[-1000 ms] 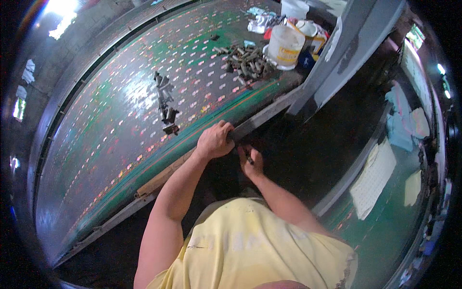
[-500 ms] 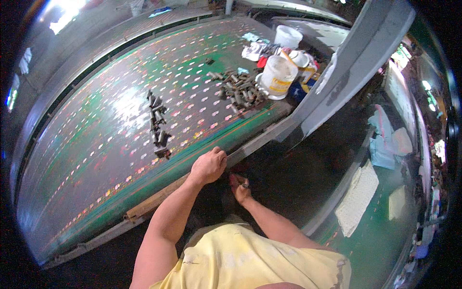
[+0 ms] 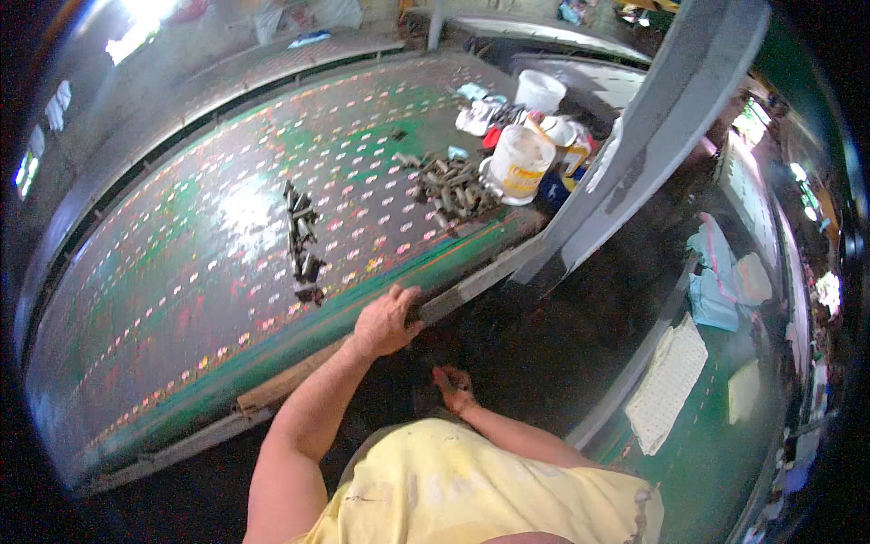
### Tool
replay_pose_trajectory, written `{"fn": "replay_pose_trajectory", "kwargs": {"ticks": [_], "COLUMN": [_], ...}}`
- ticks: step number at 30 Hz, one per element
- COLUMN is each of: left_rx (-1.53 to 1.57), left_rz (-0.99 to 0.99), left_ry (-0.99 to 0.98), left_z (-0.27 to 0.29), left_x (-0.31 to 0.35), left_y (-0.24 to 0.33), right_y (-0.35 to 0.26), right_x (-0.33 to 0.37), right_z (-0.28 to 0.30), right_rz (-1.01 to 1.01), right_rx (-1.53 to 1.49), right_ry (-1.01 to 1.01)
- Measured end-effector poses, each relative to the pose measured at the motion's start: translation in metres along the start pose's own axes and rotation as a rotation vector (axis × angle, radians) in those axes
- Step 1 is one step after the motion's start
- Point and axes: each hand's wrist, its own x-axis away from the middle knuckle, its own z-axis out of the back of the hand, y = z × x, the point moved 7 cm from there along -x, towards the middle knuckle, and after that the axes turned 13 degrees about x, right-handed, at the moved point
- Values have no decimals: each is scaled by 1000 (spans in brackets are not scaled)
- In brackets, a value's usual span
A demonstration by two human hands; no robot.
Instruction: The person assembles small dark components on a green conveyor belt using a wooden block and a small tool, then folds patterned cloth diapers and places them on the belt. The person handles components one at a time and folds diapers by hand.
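Observation:
My left hand is closed over the edge rail of a long table, its fingers curled at the rim. Lower down, in the dark gap beside the table, my right hand has its fingers bent in. What it holds, if anything, is lost in shadow. A row of small dark metal-looking pieces lies on the table ahead of my left hand. Small pale repeated marks cover the tabletop. Farther right, similar short pieces form a heap.
A white bucket, a second white bucket and rags crowd the table's far right end. A slanting grey metal beam rises there. On the green table to my right are a pale textured sheet and a light blue bundle.
My right hand has dropped lower and nearer to my body. My left hand stays at the rail, slightly lower in view. The view itself has shifted a little.

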Motion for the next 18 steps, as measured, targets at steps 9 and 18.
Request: {"fn": "replay_pose_trajectory", "kwargs": {"ticks": [9, 18], "left_rx": [-88, -67], "left_rz": [318, 337], "left_ry": [-212, -190], "left_z": [14, 7], "left_x": [21, 22], "left_y": [-32, -40], "right_y": [26, -58], "right_x": [-9, -60], "right_z": [103, 91], "right_rz": [-64, 54], "right_rx": [-371, -589], "right_ry": [322, 357]}}
